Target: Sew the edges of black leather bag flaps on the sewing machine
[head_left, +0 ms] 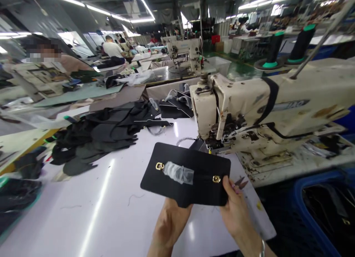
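Observation:
A flat black panel (205,190) with two gold metal fittings and a handle wrapped in clear plastic (179,172) is held over the white table. My left hand (173,220) grips its lower edge from beneath, the fingers hidden behind it. At the panel's right edge, my right hand (234,205) pinches it with the thumb near the right gold fitting. Small scissors (240,183) show beside my right hand; whether it holds them is unclear. The panel lies just in front of the sewing machine's (216,138) needle area.
A heap of dark cut pieces (105,131) lies on the left of the white table (83,212). Black panels with handles (176,105) are behind. Thread cones (274,50) stand at upper right. A blue basket (299,198) is at lower right. Other people (112,48) sit further back.

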Tool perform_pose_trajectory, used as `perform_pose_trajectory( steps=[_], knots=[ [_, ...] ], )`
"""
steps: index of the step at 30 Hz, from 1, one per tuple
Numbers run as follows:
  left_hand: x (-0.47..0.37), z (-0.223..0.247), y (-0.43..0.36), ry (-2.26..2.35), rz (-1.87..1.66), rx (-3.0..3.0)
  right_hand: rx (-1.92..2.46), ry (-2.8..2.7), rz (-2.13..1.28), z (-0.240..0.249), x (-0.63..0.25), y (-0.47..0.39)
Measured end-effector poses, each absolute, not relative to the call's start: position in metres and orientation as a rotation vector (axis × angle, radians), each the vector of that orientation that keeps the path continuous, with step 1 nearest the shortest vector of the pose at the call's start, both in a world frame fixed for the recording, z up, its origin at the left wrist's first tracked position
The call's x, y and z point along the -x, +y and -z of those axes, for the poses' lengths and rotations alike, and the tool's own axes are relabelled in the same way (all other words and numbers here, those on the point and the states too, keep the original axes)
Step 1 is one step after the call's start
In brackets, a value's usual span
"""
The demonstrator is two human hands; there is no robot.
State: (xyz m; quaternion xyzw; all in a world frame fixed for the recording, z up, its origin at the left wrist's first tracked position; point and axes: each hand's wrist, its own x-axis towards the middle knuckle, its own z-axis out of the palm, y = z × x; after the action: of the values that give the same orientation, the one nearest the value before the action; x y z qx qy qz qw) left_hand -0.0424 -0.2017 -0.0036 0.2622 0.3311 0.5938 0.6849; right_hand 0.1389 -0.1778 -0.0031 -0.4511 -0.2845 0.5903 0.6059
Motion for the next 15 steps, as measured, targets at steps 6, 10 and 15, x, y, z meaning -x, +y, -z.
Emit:
perform_pose_trajectory(
  steps=[6,10,15],
  knots=[
    [0.006,-0.016,-0.165,1.146,-1.359,-0.361,1.091,-0.504,-1.461,0.001,-0.110,-0.174],
    [0.010,-0.018,-0.132,1.090,-1.405,-0.410,1.157,-0.586,-1.448,-0.004,-0.131,-0.152],
    [0.022,-0.018,-0.095,1.061,-1.314,-0.485,1.287,-0.676,-1.423,-0.014,-0.154,-0.120]
  ],
)
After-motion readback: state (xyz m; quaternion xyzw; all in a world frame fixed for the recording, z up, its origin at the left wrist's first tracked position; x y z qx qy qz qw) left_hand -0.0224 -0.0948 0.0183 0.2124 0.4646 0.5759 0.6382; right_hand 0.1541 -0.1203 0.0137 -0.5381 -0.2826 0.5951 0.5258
